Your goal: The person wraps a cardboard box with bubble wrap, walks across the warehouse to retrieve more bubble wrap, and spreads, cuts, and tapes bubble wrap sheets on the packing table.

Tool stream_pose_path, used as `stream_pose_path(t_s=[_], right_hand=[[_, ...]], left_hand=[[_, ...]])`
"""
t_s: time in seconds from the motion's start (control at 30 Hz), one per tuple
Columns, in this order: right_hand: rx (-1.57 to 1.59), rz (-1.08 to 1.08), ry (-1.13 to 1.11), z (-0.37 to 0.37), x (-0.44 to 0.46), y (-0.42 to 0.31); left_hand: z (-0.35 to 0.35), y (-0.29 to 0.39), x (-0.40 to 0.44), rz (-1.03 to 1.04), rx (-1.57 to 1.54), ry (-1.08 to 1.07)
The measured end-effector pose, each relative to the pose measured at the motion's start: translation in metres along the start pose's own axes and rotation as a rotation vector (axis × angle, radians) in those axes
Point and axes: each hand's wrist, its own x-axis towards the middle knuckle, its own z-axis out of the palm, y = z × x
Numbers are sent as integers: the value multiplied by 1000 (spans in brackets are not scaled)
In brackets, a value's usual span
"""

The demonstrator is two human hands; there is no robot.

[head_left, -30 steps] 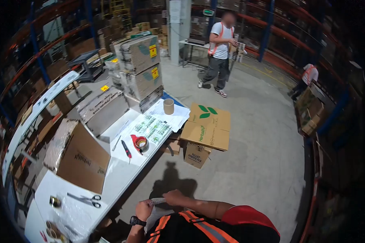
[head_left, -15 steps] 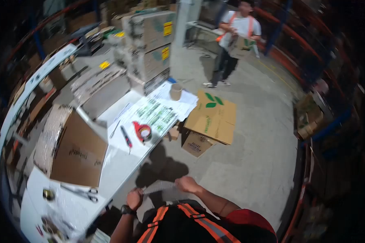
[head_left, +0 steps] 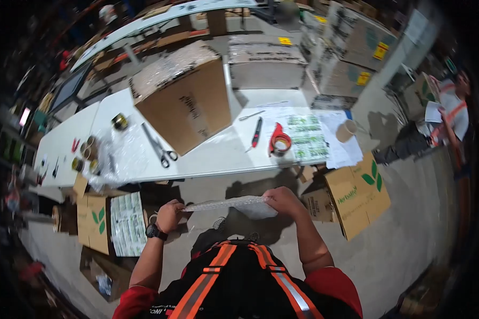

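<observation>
The long white tabletop [head_left: 197,169] crosses the view from side to side. On it, one brown carton [head_left: 194,106] sits tilted, with one wrapped box [head_left: 266,66] behind it and a wrapped stack [head_left: 351,48] further right; the stack's full count is hard to make out. Two leaf-printed cartons lie beyond the near edge, a left one [head_left: 93,220] and a right one [head_left: 359,195]. At far right, one co-worker [head_left: 452,114] is partly lost in the dark rim.

The single strip of bubble wrap [head_left: 229,203] is in front of the person's body, apart from the tabletop. Its long axis runs left to right, roughly along the near edge, and its right part hangs lower. The left hand [head_left: 169,215] is closed on one end, the right hand [head_left: 283,201] on the other; some fingertips are hidden.

Smaller still are one pair of scissors [head_left: 160,149], handles toward the person, one red tape dispenser [head_left: 278,141] and one cutter [head_left: 257,133].
</observation>
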Motion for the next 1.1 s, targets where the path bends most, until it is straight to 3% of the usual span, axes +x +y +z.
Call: stream_pose_path(t_s=[0.3,0.37,0.47,0.53,0.6,0.63,0.7,0.87,0.93,1.0,1.07,1.1], right_hand=[[287,-367,-150,-44,13,-82],[387,-466,-89,-55,24,-82],[349,-337,-88,-76,41,-90],[282,-268,-44,-77,53,-98],[131,-406,263,-81,61,-127],[128,-453,368,-83,63,-147],[286,-660,315,-96,65,-197],[826,-973,-129,-96,103,-268],[780,-1367,172,-87,129,-272],[741,-1573,296,-95,139,-258],[129,-792,512,-115,111,-197],[57,-561,666,-130,121,-161]], left_hand=[[-95,-6,-77,-156,-733,548],[-119,-3,-72,-131,-692,613],[-130,-9,-40,-79,-764,654],[-121,-25,-10,-13,-806,708],[-113,-31,22,-12,-980,759],[-110,-36,37,7,-1034,733],[-98,-44,67,-2,-1081,669],[-79,-19,131,277,-906,87],[-72,-3,150,371,-842,-83],[-69,3,176,420,-826,-201],[-64,7,188,461,-798,-317],[-58,9,193,428,-785,-305]])
